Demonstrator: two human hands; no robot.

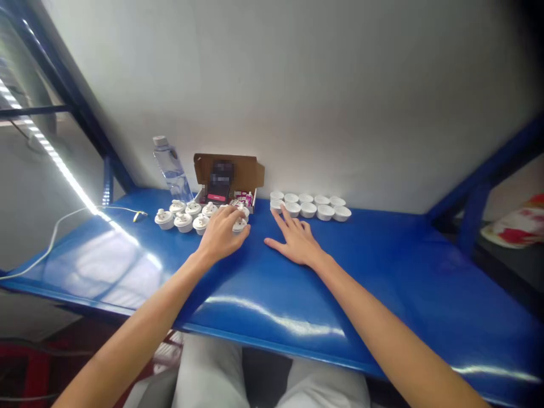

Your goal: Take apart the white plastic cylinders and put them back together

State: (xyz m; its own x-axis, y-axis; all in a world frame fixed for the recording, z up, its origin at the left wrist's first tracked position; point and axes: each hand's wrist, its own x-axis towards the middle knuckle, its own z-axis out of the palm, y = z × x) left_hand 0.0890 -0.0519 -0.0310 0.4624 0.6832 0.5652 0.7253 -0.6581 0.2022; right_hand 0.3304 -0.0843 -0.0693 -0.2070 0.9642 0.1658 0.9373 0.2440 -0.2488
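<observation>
Two rows of small white lidded pots [183, 222], each lid with a knob and dark spots, stand at the left on the blue table. My left hand [221, 235] hovers over the right end of these rows, its fingers curved and its thumb apart, hiding some pots. A white lidded pot [239, 225] shows between thumb and index finger; I see no firm grip on it. Further right, two rows of open white cups [325, 212] stand close together. My right hand [295, 238] is spread before them, its fingertips at the front left cups.
Behind the lidded pots stand a clear water bottle [173, 173] and an open cardboard box [249, 170] with dark and pink packets. A white cable [55, 232] crosses the left side. Blue frame posts [465, 221] flank the table, and a pale wall rises behind.
</observation>
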